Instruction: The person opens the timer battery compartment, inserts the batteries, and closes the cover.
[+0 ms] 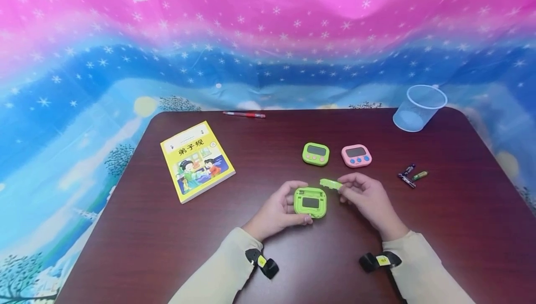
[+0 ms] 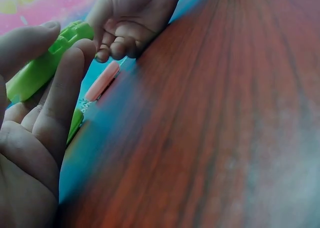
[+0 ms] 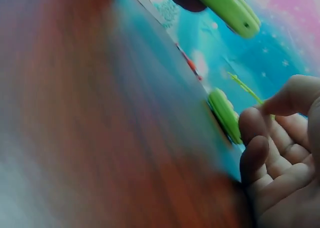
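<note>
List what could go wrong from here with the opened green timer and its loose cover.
1. The right hand only pinches the small green cover by one end, so it might slip onto the table.
2. The left hand holds the green timer by its edge; pressing the cover back could tilt it.
3. The batteries lie loose near the right edge and may roll off.

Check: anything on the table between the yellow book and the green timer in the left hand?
Nothing: in the head view, bare table separates the book from the held green timer.
</note>
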A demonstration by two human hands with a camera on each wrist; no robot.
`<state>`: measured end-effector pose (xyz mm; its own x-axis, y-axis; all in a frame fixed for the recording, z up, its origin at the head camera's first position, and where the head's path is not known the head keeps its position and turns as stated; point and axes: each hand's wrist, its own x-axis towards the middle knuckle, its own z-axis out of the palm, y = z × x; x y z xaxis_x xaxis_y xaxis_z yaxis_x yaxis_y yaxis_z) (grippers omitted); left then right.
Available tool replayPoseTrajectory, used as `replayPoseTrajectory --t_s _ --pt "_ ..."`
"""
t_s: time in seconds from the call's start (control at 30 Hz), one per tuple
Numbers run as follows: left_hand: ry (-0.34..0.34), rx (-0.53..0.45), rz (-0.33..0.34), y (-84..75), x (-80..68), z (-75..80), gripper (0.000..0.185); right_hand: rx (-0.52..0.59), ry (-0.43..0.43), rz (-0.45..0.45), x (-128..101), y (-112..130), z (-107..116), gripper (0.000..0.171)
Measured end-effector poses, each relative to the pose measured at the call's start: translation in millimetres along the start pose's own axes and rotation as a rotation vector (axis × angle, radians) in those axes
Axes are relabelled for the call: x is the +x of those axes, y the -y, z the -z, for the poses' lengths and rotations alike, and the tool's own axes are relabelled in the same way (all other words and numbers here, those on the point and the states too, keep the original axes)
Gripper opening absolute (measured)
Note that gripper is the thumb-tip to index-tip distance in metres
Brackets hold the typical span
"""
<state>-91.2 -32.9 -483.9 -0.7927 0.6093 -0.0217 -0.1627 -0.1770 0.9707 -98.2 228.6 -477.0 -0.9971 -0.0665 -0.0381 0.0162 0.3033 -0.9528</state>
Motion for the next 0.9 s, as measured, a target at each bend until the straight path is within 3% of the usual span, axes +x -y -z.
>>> replayPoseTrajectory --t_s 0.23,0.43,0.6,0.8,0.9 --pt "0.012 0.053 -0.027 0.8 0.6 0.4 0.08 -0.111 0.083 -0.049 4 -2 17 0.029" --pt "0.008 0.036 -0.028 0.1 0.1 0.6 0.078 -0.175 0.106 -0.046 7 -6 27 0.029" --pt "0.004 0.017 -0.03 -0.3 0.4 1.2 0.077 -0.278 0.098 -0.036 9 -7 31 0.03" --pt "-0.001 0.012 -0.029 -0.8 0.3 1.3 0.076 -0.479 0.043 0.044 11 -5 33 0.025" --pt "-0.007 0.024 -0.029 -0.7 0.6 1.8 0.075 -0.529 0.027 0.085 11 -5 35 0.023"
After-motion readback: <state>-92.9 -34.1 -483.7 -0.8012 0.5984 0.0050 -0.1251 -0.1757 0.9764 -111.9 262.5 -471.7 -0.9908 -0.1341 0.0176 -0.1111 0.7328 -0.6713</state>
